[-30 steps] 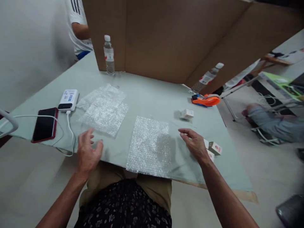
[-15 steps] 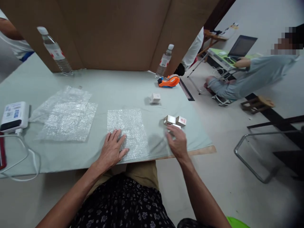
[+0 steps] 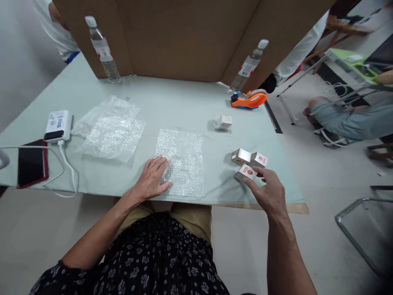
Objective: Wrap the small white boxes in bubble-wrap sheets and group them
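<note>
My left hand [image 3: 153, 178] lies flat with its fingers spread, over the left edge of a sheet of bubble wrap [image 3: 184, 164]. Thumb and fingertips of my right hand [image 3: 268, 189] are on a small white box [image 3: 247, 172] with a red label, which looks slightly tilted. Two similar boxes stand just behind it, a left one [image 3: 241, 156] and a right one [image 3: 258, 159]. Another small box [image 3: 225, 121] stands apart, farther back. More bubble wrap [image 3: 113, 133] lies in a loose pile to the left.
An orange tape dispenser [image 3: 250, 99] and two water bottles [image 3: 104, 53] stand before a cardboard panel [image 3: 184, 41]. On the left are a white power bank [image 3: 58, 125], a phone [image 3: 32, 164] and a white cable. Other people are partly visible beyond the table.
The view has swung right and tilted down slightly. My right hand has closed on the nearest small box, now tilted. My left hand has stayed on the bubble wrap.
</note>
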`<state>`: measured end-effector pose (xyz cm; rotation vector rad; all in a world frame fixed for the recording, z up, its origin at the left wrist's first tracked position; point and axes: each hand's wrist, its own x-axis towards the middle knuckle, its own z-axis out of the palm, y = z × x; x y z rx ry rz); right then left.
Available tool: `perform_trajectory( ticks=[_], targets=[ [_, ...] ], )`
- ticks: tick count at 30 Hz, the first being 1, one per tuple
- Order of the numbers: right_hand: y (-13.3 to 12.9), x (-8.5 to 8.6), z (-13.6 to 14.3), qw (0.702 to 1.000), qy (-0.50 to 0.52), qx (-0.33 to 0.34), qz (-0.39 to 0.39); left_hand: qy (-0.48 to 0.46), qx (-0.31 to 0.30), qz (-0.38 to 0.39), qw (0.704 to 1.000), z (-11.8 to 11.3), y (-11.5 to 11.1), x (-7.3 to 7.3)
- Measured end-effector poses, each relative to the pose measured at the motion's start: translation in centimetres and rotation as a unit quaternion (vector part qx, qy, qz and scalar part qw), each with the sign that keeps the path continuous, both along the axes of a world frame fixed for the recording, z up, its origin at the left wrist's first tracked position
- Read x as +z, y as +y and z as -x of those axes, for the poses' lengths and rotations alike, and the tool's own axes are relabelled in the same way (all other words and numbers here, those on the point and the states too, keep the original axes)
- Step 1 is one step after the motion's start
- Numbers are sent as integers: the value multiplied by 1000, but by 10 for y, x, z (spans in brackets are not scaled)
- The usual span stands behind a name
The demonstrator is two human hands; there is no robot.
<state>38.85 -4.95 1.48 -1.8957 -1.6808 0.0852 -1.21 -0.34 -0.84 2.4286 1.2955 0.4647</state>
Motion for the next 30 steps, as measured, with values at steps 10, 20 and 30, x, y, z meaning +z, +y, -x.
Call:
perform_trajectory(
  ticks=[10, 20, 30],
  targets=[
    [48, -2, 150, 952, 129, 277, 8, -11, 4, 11, 1000, 6, -1, -8],
    [63, -27, 165, 946, 101, 309, 16, -25, 2, 32, 999, 7, 0, -8],
    [70, -30, 165, 946, 81, 314, 22, -29, 0, 41, 999, 6, 2, -8]
  ],
)
